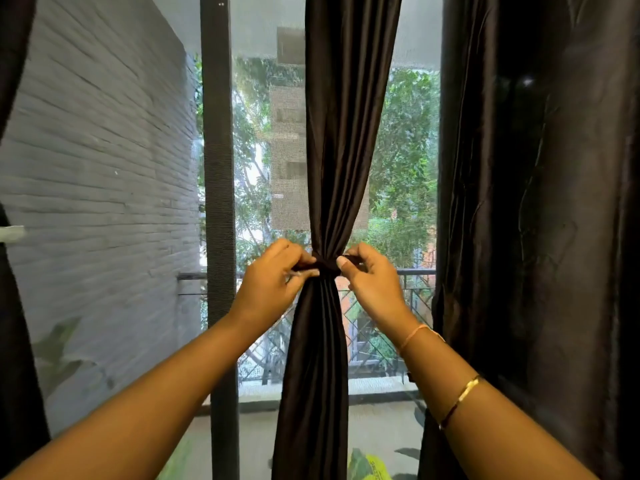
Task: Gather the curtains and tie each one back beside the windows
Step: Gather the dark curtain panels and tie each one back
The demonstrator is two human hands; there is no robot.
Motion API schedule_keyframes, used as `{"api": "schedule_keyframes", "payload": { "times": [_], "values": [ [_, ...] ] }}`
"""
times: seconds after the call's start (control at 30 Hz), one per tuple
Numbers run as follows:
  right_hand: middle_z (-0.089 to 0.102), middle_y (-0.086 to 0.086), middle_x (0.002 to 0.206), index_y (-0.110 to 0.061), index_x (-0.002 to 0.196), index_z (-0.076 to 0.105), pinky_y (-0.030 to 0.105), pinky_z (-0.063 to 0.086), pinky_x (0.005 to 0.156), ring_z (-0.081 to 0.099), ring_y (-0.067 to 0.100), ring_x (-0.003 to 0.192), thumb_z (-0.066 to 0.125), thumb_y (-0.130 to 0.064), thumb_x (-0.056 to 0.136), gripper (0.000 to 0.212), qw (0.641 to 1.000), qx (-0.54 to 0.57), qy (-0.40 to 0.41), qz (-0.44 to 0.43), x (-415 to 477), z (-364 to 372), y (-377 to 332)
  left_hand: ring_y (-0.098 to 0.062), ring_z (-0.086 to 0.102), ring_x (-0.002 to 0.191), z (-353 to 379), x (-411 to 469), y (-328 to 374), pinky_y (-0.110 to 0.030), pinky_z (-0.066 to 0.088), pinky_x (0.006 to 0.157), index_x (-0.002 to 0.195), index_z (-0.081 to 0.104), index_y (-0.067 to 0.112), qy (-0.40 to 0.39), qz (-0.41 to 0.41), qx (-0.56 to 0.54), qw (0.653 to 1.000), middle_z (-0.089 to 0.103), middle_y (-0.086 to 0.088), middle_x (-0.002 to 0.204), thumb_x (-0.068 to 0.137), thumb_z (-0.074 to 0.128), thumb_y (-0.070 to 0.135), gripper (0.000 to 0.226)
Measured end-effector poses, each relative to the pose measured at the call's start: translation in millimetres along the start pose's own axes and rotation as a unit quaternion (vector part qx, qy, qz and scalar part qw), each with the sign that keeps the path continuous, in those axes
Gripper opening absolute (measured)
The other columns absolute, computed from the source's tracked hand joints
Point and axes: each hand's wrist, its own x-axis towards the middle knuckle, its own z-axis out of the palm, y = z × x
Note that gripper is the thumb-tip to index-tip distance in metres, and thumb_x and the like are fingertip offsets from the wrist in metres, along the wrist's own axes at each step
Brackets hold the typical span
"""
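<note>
We stand at the window with the middle dark brown curtain (341,150) bunched into a narrow column. It hangs in front of the mesh screen (263,36), between the dark vertical window post (217,202) and the ungathered curtain (536,202) on the right. A dark tie-back band (325,265) cinches it at its narrowest point, and the fabric fans out above and below. Our left hand (273,282) curls its fingers round the left end of the band, pinching it against the cloth. Our right hand (372,282) pinches the right end between thumb and forefinger, its other fingers folded. Both hands touch the gathered fabric from opposite sides. On our right forearm sit a thin orange thread (414,336) at the wrist and a gold bangle (462,398) lower down. Another dark curtain edge (14,323) hangs at the far left. Through the screen we see a grey brick wall (97,150), a metal balcony railing (415,271) and green trees (405,161).
</note>
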Motion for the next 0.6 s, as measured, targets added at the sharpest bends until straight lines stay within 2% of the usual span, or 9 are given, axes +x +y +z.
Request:
{"api": "schedule_keyframes", "payload": {
  "times": [0.07,0.13,0.2,0.27,0.33,0.43,0.53,0.6],
  "values": [
    [0.05,0.002,0.074,-0.017,0.069,0.046,0.036,0.041,0.068,0.046,0.018,0.072,0.055,-0.01,0.092,0.025,0.999,0.027,0.007,0.016,0,-1,2,0.003,0.051,0.071,-2,4,-3,-0.008,0.039,0.062,0.081,0.065,0.007,-0.006,-0.023,-0.027,0.999,0.049,0.013,0.075,0.075,0.075,0.009,0.011],
    [0.051,0.005,0.076,-0.015,0.069,0.047,0.034,0.049,0.067,0.051,0.022,0.078,0.055,-0.009,0.092,0.025,0.997,0.066,0.018,0.04,1,-2,3,-0.001,0.051,0.067,-5,10,-6,-0.011,0.039,0.059,0.075,0.063,0.012,-0.029,-0.035,-0.038,0.998,0.049,0.011,0.073,0.073,0.077,0.009,0.014],
    [0.05,0.003,0.075,-0.014,0.068,0.047,0.031,0.055,0.068,0.055,0.022,0.081,0.054,-0.007,0.092,0.026,0.991,0.115,0.024,0.07,3,-3,4,0.003,0.053,0.068,-9,15,-9,-0.007,0.039,0.06,0.072,0.061,0.018,-0.063,-0.032,-0.05,0.996,0.049,0.011,0.073,0.073,0.077,0.007,0.02],
    [0.05,0.008,0.081,-0.012,0.069,0.045,0.036,0.056,0.074,0.056,0.022,0.082,0.053,-0.004,0.092,0.026,0.982,0.161,0.026,0.1,5,-6,5,0.007,0.053,0.07,-13,18,-11,-0.004,0.04,0.063,0.07,0.057,0.026,-0.097,-0.029,-0.057,0.993,0.049,0.009,0.074,0.073,0.076,0.003,0.03],
    [0.051,0.012,0.086,-0.011,0.069,0.043,0.039,0.056,0.076,0.059,0.022,0.08,0.052,-0.001,0.092,0.027,0.972,0.197,0.028,0.123,7,-11,6,0.004,0.051,0.069,-18,19,-12,-0.004,0.038,0.062,0.065,0.05,0.036,-0.123,-0.018,-0.039,0.991,0.048,0.009,0.072,0.073,0.076,0.004,0.041],
    [0.052,0.017,0.09,-0.011,0.071,0.042,0.039,0.056,0.077,0.061,0.027,0.084,0.051,0.002,0.092,0.026,0.962,0.233,0.016,0.14,10,-18,7,-0.002,0.049,0.069,-24,19,-13,-0.01,0.04,0.062,0.063,0.046,0.04,-0.143,-0.006,-0.032,0.989,0.048,0.008,0.072,0.074,0.076,0.012,0.043],
    [0.054,0.016,0.087,-0.012,0.07,0.039,0.034,0.058,0.07,0.064,0.024,0.076,0.05,0.004,0.092,0.029,0.952,0.262,0.004,0.16,9,-21,10,-0.008,0.052,0.071,-26,16,-12,-0.019,0.045,0.065,0.064,0.047,0.039,-0.157,-0.006,-0.041,0.987,0.049,0.007,0.073,0.074,0.076,0.013,0.041],
    [0.057,0.013,0.084,-0.012,0.071,0.038,0.03,0.06,0.063,0.067,0.02,0.068,0.048,0.007,0.091,0.029,0.936,0.293,-0.002,0.196,6,-21,15,-0.005,0.05,0.069,-23,11,-13,-0.018,0.044,0.064,0.063,0.047,0.039,-0.166,-0.011,-0.051,0.985,0.048,0.009,0.07,0.074,0.077,0.012,0.042]
  ]
}}
